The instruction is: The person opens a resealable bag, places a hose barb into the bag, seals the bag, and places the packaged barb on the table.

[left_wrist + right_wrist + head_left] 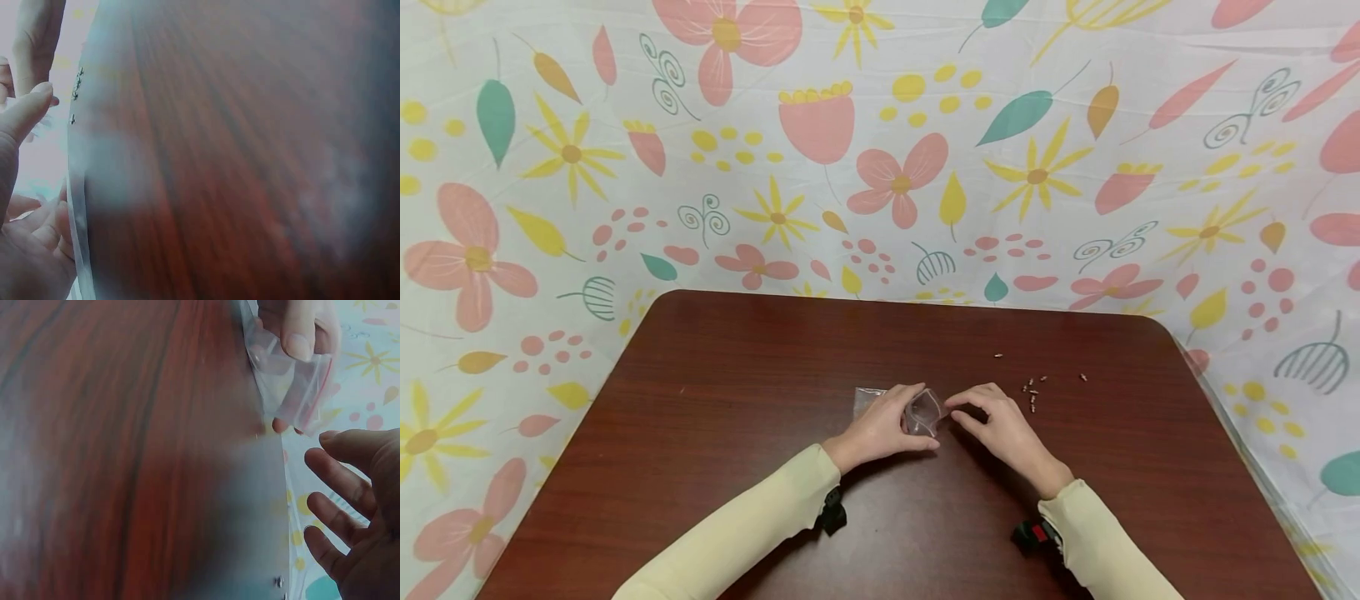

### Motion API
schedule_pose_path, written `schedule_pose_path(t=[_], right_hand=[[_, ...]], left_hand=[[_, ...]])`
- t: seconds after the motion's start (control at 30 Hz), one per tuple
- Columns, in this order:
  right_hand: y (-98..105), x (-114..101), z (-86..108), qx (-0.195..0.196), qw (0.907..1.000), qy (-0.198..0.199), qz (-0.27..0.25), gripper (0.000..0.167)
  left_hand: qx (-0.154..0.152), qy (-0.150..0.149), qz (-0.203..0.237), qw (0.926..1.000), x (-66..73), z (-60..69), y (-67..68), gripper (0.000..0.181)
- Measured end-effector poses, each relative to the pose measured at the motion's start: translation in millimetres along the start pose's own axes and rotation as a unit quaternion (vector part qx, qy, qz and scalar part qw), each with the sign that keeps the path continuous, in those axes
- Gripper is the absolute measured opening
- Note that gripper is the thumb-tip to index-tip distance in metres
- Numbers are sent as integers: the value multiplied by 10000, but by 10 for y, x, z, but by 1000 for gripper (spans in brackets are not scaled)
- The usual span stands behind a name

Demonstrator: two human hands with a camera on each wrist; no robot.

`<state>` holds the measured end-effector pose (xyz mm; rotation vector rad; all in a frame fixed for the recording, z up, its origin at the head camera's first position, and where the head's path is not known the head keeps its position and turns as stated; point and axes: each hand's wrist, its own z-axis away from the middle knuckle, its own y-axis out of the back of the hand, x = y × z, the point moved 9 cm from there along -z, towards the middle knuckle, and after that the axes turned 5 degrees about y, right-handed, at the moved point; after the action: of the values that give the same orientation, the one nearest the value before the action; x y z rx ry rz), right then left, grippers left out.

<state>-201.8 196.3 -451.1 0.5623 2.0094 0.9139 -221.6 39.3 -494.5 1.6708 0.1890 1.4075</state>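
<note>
A small clear plastic bag is in my left hand, its mouth spread and facing right. The right wrist view shows a red line along the edge of the bag, with the thumb of the left hand over it. Just right of the mouth, my right hand has thumb and index finger apart, fingertips close to the bag's edge; contact is unclear. No object shows between the fingers of the right hand. Several small metallic pieces lie beyond the right hand.
Flat clear plastic shows left of the left hand; whether it belongs to the same bag is unclear. Single small pieces lie farther back and to the right. The brown table meets a flower-patterned cloth behind.
</note>
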Motion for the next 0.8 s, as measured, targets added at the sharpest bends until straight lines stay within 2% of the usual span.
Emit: schedule_pose_path(t=[0.23, 0.47, 0.8], right_hand=[[187, 126, 82, 226, 9996, -89, 166, 21], [384, 352, 189, 455, 9980, -382, 198, 22], [616, 555, 326, 609, 9945, -790, 334, 20]], left_hand=[[-18, 82, -44, 10000, 22, 8, 2, 96], [47, 221, -50, 9997, 3, 27, 26, 95], [40, 180, -71, 9998, -9, 29, 18, 97]])
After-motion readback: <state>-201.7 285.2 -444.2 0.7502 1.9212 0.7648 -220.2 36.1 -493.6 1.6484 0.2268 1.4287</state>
